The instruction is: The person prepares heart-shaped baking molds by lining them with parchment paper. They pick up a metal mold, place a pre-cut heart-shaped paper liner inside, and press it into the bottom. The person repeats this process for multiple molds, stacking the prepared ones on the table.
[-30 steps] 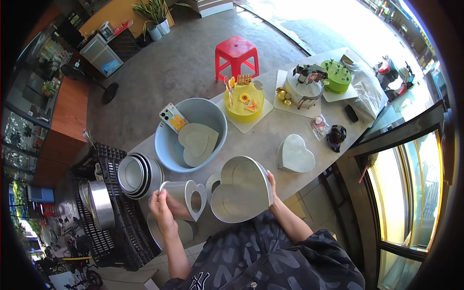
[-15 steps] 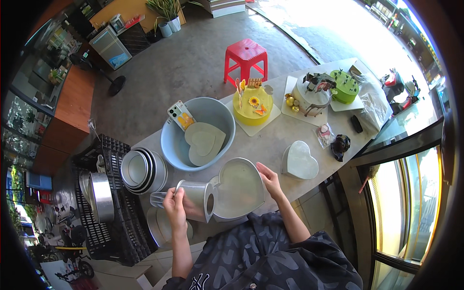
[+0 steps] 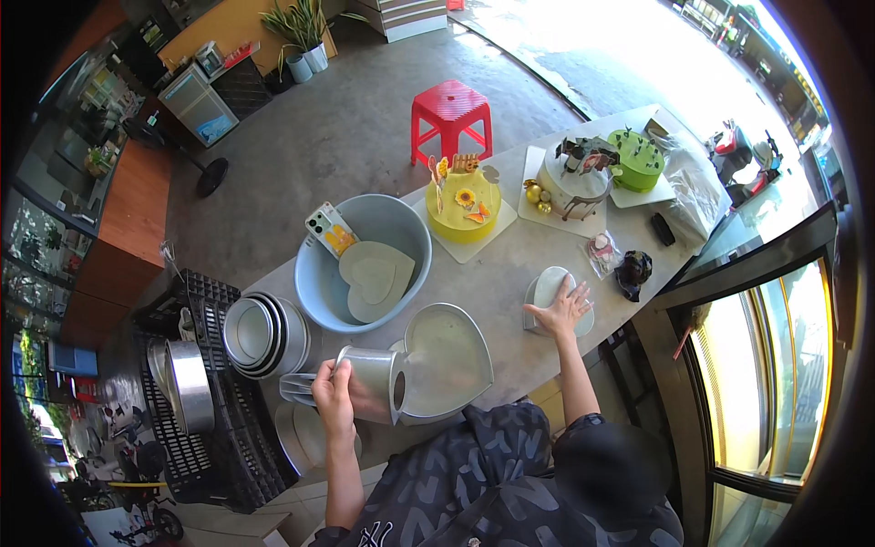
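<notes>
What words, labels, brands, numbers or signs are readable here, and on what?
Dark shirt: pale letter emblem near the lower edge; lettering and brand not copied here.
Phone above the blue basin: yellow figures on its back; any text too small.
Yellow cake: brown topper, marks too small.
Cabinet: blue panel, too small.
Large heart-shaped pan and held metal mould: none visible.

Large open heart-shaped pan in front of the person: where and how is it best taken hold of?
Probably by the rim and wall on its right side, coming from the right. The heart-shaped pan lies open side up with its rim exposed there, while the metal tin held in the left hand crowds its left edge.
</notes>
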### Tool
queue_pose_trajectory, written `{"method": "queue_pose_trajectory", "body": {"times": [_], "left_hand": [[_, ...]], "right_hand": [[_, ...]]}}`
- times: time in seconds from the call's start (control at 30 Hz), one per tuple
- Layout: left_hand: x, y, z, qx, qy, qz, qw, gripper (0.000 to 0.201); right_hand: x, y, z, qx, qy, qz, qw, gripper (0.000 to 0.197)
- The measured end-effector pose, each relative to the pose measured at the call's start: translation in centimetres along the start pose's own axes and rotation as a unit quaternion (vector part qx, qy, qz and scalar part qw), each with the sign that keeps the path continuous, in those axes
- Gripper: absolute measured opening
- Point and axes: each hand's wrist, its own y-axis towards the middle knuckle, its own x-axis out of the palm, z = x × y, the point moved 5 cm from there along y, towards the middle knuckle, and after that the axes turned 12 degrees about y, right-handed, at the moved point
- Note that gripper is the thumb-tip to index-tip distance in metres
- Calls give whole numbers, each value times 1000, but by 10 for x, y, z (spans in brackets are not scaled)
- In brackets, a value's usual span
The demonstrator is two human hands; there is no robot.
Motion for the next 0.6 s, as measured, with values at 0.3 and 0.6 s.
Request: {"method": "queue_pose_trajectory", "body": {"times": [0.3,0.6], "left_hand": [[1,-6,6,-46,-26,-36,998,15],[22,-20,46,-3,-215,-178,960,43]], "right_hand": [[-26,16,-3,24,126,-35,991,114],[-91,-16,-48,-34,784,-134,605,73]]}}
